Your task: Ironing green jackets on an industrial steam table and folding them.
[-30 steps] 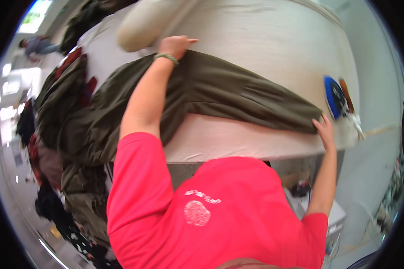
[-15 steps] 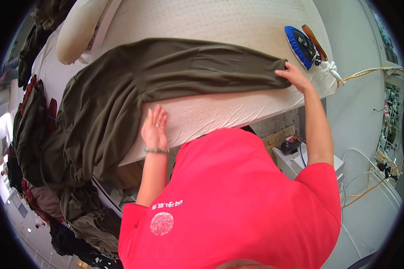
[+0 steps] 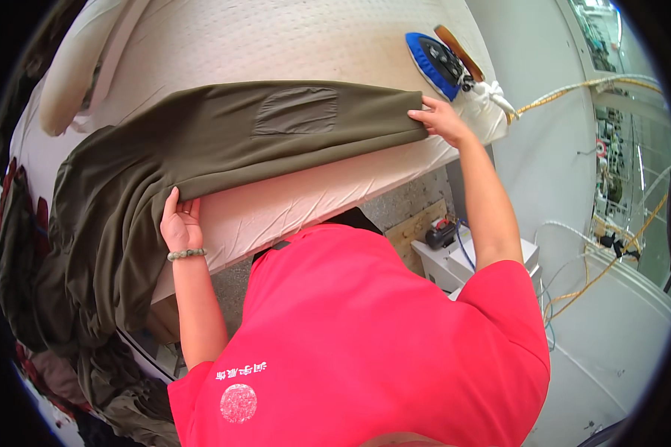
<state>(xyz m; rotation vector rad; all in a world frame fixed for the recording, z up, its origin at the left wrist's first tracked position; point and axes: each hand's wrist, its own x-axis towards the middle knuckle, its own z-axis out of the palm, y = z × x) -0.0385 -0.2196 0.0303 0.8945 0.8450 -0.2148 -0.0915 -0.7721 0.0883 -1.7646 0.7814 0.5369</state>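
Note:
An olive-green garment (image 3: pixel 216 153) lies across the padded white pressing table (image 3: pixel 276 205). Its long sleeve-like part stretches to the right and bears a smooth rectangular patch (image 3: pixel 296 111). At the narrow right end, my right hand (image 3: pixel 443 121) grips the hem, thumb on top. My left hand (image 3: pixel 180 227), palm up, pinches the near edge where the long part meets the bunched bulk; some fingertips are hidden under the cloth. The fabric between my hands is drawn fairly straight, while the rest hangs in folds over the table's left side.
Beyond my right hand, an iron (image 3: pixel 438 65) with a blue-edged base and brown handle rests near the table's corner, its wrapped hose (image 3: pixel 566 97) running right. A padded pressing arm (image 3: pixel 78 78) stands at far left. More dark garments (image 3: pixel 115 387) hang at lower left.
My left hand, open and apart from the cloth before, has moved left and taken the garment's near edge. The sleeve-like part is straighter and its patch smoother. My right hand still holds the end.

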